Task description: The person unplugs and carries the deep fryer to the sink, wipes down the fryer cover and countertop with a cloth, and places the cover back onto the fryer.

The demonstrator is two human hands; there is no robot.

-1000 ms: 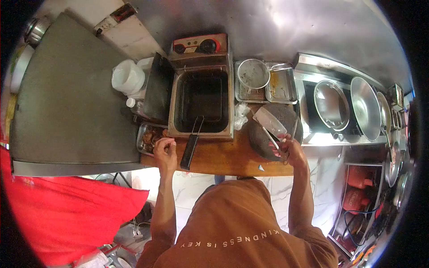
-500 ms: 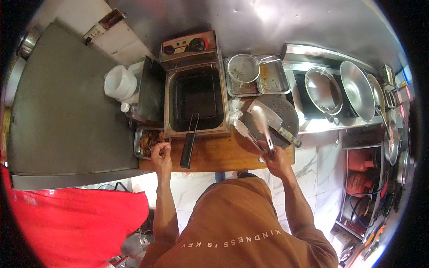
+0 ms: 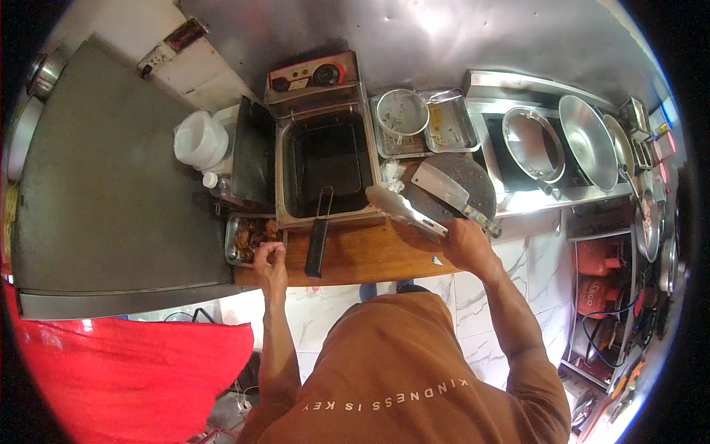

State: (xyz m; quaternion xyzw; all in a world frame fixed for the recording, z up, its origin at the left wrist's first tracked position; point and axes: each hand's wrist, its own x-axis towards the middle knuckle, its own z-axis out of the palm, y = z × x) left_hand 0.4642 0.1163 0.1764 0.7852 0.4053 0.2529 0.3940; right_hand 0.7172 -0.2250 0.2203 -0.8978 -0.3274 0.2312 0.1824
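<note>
In my right hand (image 3: 471,246) is a pair of metal tongs (image 3: 407,209), its fingers wrapped round the handle end. The tongs' jaws point left, over the wooden counter near the fryer's front right corner. My left hand (image 3: 271,265) is closed in a pinch at the right front edge of a small metal tray (image 3: 231,241). Browned pieces of what looks like cooked meat (image 3: 253,231) lie in that tray. Whatever my left fingertips may hold is hidden. A black-handled fryer basket (image 3: 316,248) rests over the fryer's front edge between my hands.
The deep fryer (image 3: 279,163) holds dark oil. Right of it, a cleaver (image 3: 441,185) lies on a round chopping board (image 3: 477,177). A strainer (image 3: 403,115) sits on metal trays behind. Pans (image 3: 588,144) stand on the stove. A white tub (image 3: 200,140) is at left.
The tongs have swung from pointing up over the chopping board to pointing left toward the fryer, their jaws closer together. My right hand has shifted slightly right and up; my left hand moved little.
</note>
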